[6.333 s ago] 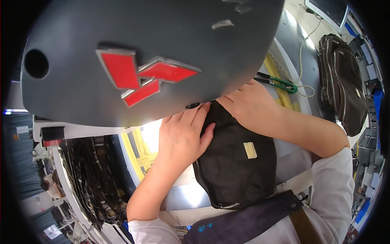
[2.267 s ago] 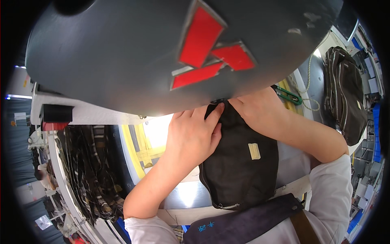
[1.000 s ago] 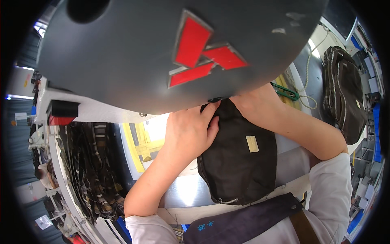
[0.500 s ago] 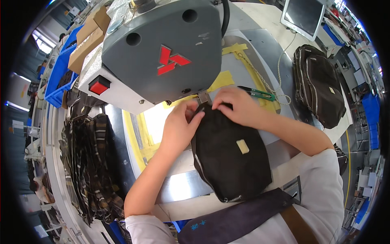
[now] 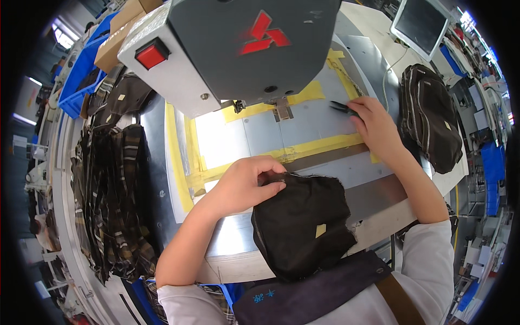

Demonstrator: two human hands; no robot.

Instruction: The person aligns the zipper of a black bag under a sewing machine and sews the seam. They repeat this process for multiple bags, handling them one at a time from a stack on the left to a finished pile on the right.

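A black zippered bag piece (image 5: pixel 303 216) with a small pale-yellow label (image 5: pixel 321 231) lies over the table's near edge, against my body. My left hand (image 5: pixel 246 187) pinches its upper left corner between thumb and fingers. Farther right, my right hand (image 5: pixel 374 122) is closed round a pair of thread snips (image 5: pixel 341 107). Their dark blades point left toward the sewing machine (image 5: pixel 254 54); the hand covers most of the handle. Apart from the bag piece, the machine's needle area (image 5: pixel 281 110) stands above the metal plate (image 5: pixel 265 132), which is edged with yellow tape (image 5: pixel 319 145).
Black bags (image 5: pixel 430 119) are stacked at the right, below a screen (image 5: pixel 421 24). Plaid and dark fabric pieces (image 5: pixel 116 200) hang at the left. Behind them are a blue bin (image 5: pixel 78 95) and cardboard boxes (image 5: pixel 122 32). A red switch (image 5: pixel 151 53) sits on the machine's side.
The bag piece has come away from the needle area toward my body, with my left hand still on it. My right hand has let go of it and taken hold of the snips.
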